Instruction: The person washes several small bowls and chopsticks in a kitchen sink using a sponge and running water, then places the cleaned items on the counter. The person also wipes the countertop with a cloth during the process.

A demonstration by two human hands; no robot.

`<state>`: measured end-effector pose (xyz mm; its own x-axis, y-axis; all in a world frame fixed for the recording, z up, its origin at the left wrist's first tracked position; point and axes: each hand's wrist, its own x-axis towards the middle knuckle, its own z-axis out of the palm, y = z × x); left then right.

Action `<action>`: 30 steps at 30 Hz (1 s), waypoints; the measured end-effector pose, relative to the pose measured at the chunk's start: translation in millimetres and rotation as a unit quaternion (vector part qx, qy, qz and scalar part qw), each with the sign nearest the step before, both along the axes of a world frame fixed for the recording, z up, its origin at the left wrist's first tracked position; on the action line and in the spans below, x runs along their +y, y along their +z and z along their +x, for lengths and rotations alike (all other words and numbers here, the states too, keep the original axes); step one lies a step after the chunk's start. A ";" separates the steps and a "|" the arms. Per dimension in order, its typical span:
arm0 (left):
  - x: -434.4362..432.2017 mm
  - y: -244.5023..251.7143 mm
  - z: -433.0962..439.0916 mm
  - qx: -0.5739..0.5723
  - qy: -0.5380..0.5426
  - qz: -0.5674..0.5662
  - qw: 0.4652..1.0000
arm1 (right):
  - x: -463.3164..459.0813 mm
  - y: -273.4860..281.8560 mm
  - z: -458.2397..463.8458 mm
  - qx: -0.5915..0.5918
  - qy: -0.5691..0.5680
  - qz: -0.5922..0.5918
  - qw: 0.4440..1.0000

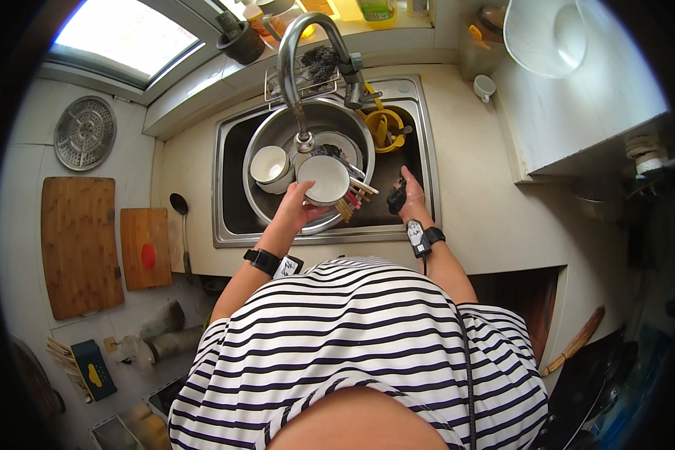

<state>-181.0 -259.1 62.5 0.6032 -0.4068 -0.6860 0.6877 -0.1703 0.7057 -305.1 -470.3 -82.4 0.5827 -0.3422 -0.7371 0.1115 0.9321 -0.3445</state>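
My left hand (299,205) grips the rim of a white bowl (325,179), thumb on the inside, under the faucet (304,140). Below it a large stainless steel basin (253,152) rests in the sink. Two more white bowls (270,164) are stacked at the basin's left, and a plate (346,147) lies toward its back. Several chopsticks (360,191) stick out over the basin's right rim, partly hidden by the held bowl. On the right, over the sink's dark floor, my right hand (413,194) holds a dark scrubber (396,198).
A yellow strainer basket (383,129) hangs in the sink's back right corner. Behind the faucet, a wire rack (304,84) carries a dark scouring pad (320,63). A black ladle (180,211) is at the counter's left, near two wooden cutting boards (79,247). A white cup (484,86) stands back right.
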 end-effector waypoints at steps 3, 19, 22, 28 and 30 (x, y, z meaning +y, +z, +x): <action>8.3 -17.5 15.7 0.053 0.069 -0.047 0.995 | 0.9 1.8 3.7 0.023 -0.014 -0.030 0.999; -4.6 -28.9 27.5 0.064 0.137 -0.175 0.973 | -0.3 -10.7 -6.3 -0.113 0.004 0.057 0.992; -2.9 -28.7 27.6 0.060 0.131 -0.179 0.973 | -0.3 -13.9 -6.1 -0.115 -0.010 0.053 0.992; -1.9 -26.5 27.2 0.066 0.127 -0.180 0.973 | -0.8 -13.5 -6.4 -0.109 -0.011 0.051 0.993; -2.1 -25.9 26.8 0.063 0.131 -0.174 0.974 | -0.6 -12.4 -6.6 -0.103 -0.011 0.052 0.993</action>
